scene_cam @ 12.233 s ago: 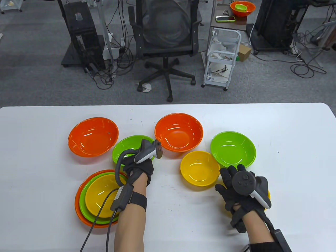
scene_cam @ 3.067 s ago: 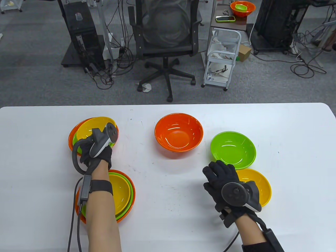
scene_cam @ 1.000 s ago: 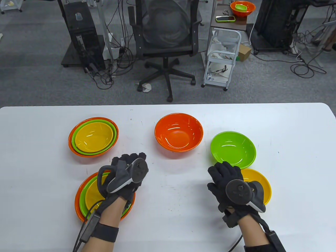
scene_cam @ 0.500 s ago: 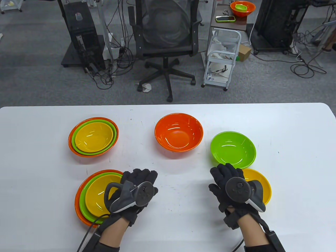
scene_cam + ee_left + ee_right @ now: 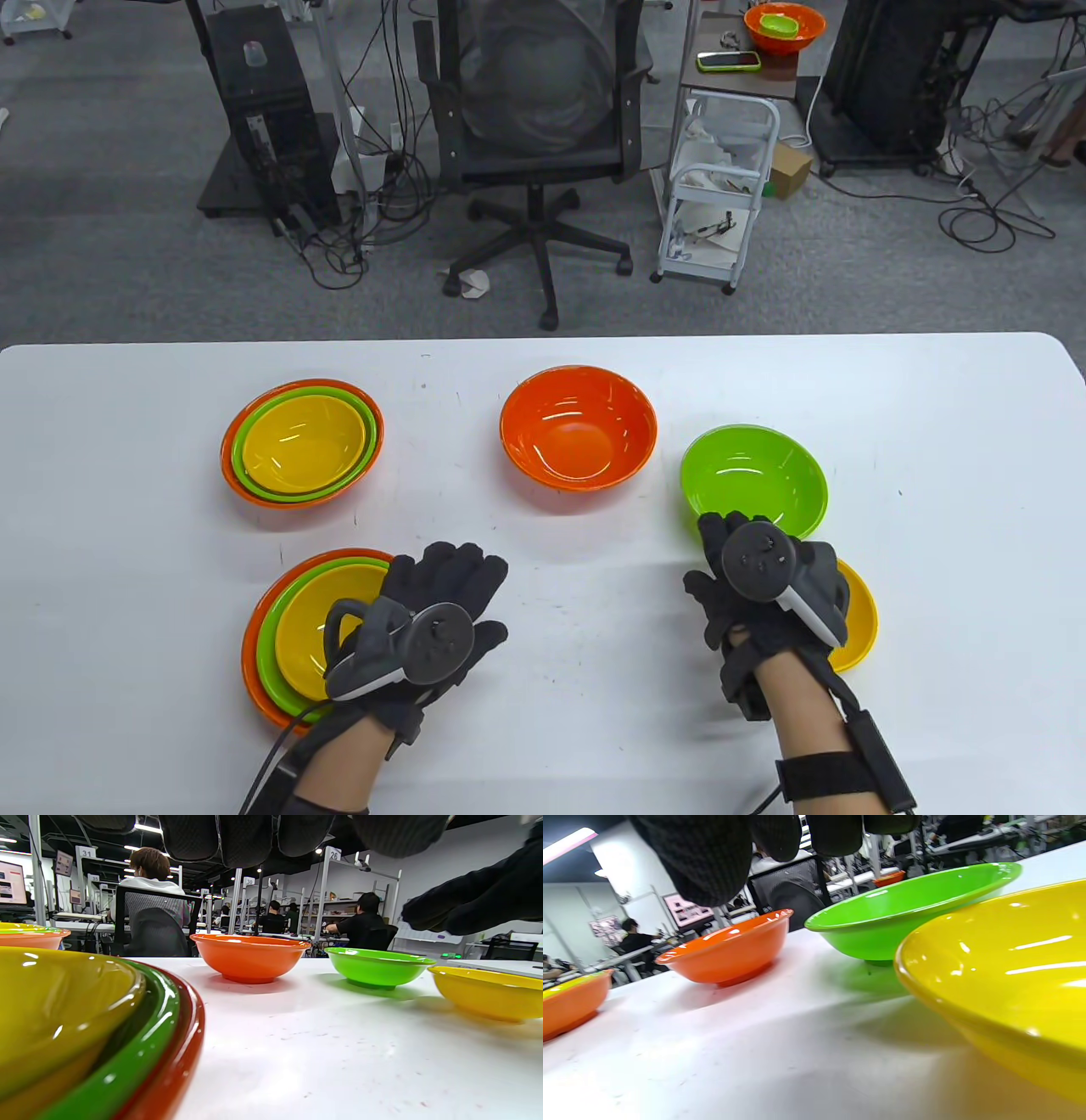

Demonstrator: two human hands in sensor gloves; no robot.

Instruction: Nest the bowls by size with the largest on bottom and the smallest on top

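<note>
Reaching forward over the green bowl point(image 5: 753, 488), right hand point(image 5: 768, 594) with nothing in its grip; left hand point(image 5: 433, 624), fingers spread and bare, drawn back beside the finished near stack point(image 5: 288, 628). Leaving orange bowl point(image 5: 578, 426), green, yellow bowl point(image 5: 859, 613) loose on the bench point(image 5: 950, 509) — third nest next.

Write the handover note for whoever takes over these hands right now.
Left hand: holds nothing, fingers spread beside the near-left stack.
Right hand: holds nothing, between the loose green bowl and the yellow bowl.
Done: two orange-green-yellow stacks, the second at far left.
Left: the orange bowl stands alone mid-table; nest green into it, then yellow.
</note>
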